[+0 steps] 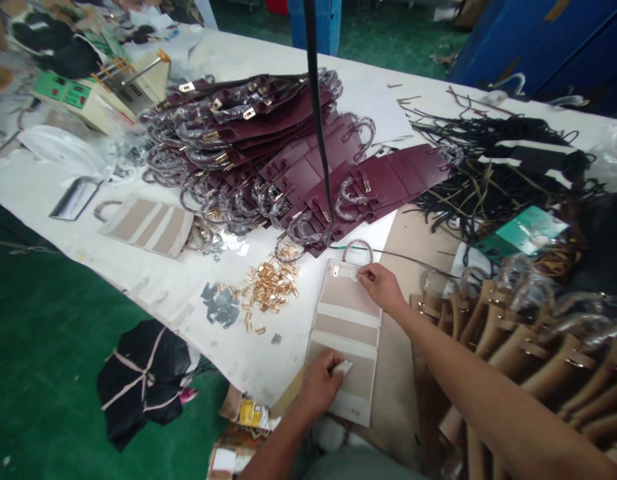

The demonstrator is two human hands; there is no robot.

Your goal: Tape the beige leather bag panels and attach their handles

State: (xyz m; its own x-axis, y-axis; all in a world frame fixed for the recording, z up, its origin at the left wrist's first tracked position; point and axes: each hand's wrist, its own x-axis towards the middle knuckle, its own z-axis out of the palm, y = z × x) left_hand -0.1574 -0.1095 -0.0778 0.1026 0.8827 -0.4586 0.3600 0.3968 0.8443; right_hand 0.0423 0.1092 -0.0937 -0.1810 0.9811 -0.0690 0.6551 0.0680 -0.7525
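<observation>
A flat beige bag panel (342,325) with pale strips and a wrapped loop handle (358,244) lies on the table in front of me. Over its lower part, my left hand (321,381) pinches a small white scrap of paper (345,366). My right hand (382,287) is at the panel's upper right, thumb and fingers pressed together at a small pale tab (354,274); whether it grips the tab is unclear. A small metal fitting (336,269) shows at the panel's top left corner. Left of the panel are gold-coloured metal fittings (271,285) and thin grey plates (220,305).
Maroon bag panels (293,157) with wrapped handles are heaped at the back. Tan bag pieces (518,353) stand at the right, below black straps (468,173). Another beige panel (147,225) lies left. A black cable (316,100) hangs across the view.
</observation>
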